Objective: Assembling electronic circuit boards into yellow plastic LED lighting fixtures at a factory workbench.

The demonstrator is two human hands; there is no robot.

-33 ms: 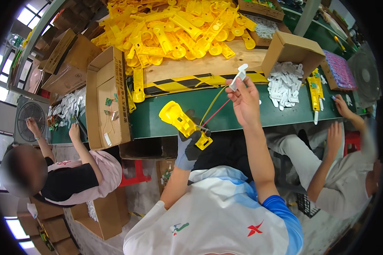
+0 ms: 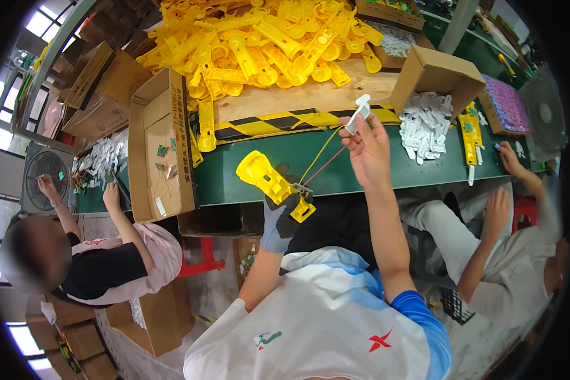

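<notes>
Right hand (image 2: pixel 368 151) rose slightly — pinching white part (image 2: pixel 359 113) | left hand (image 2: pixel 278 218) — yellow housing (image 2: pixel 273 182)

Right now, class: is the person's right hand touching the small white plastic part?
Touching. The head view shows the right hand pinching the white part between its fingertips.

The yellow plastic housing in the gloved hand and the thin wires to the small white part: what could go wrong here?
1. The yellow and red wires look taut between the yellow plastic housing and the small white plastic part; a stronger pull by the right hand might tear them loose.
2. The gloved left hand holds the housing over the green bench edge; if it slips, it may fall to the floor.
</notes>
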